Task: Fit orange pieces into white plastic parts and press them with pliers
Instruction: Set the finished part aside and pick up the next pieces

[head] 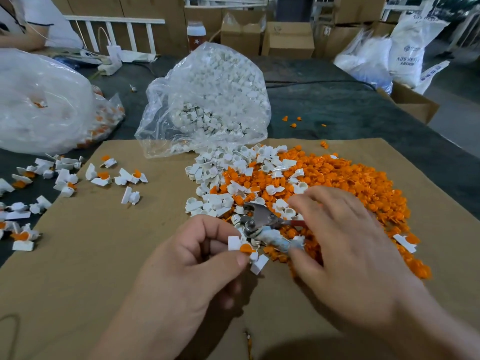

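left hand (197, 258): fingers curled, pinching white part (233, 242) | right hand (348, 245): fingers spread, blurred, grip unclear
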The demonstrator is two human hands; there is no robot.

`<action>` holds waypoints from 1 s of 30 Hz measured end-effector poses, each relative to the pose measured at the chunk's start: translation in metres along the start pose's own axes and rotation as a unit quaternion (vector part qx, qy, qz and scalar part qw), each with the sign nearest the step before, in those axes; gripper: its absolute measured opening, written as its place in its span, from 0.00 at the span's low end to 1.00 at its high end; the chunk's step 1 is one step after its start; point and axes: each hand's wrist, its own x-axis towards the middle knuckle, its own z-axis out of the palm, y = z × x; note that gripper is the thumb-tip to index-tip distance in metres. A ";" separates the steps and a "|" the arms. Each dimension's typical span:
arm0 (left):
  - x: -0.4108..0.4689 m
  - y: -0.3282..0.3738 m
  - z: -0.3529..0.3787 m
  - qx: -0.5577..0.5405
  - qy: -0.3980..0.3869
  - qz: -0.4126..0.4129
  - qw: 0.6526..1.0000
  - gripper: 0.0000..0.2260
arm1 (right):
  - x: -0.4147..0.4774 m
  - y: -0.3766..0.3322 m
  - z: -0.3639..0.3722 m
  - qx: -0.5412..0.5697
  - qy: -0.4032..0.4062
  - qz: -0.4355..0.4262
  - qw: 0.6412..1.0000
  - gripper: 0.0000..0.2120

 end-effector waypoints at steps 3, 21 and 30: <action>0.002 0.001 0.000 -0.063 -0.002 -0.019 0.998 0.09 | 0.002 0.017 0.001 -0.040 -0.129 0.030 0.990 0.31; 0.004 0.006 -0.003 -0.170 -0.025 -0.023 0.985 0.12 | 0.007 0.031 0.003 -0.052 -0.131 0.009 0.990 0.39; 0.003 0.006 -0.003 -0.130 0.007 0.025 0.991 0.12 | 0.006 0.019 0.000 -0.072 -0.060 0.033 0.995 0.27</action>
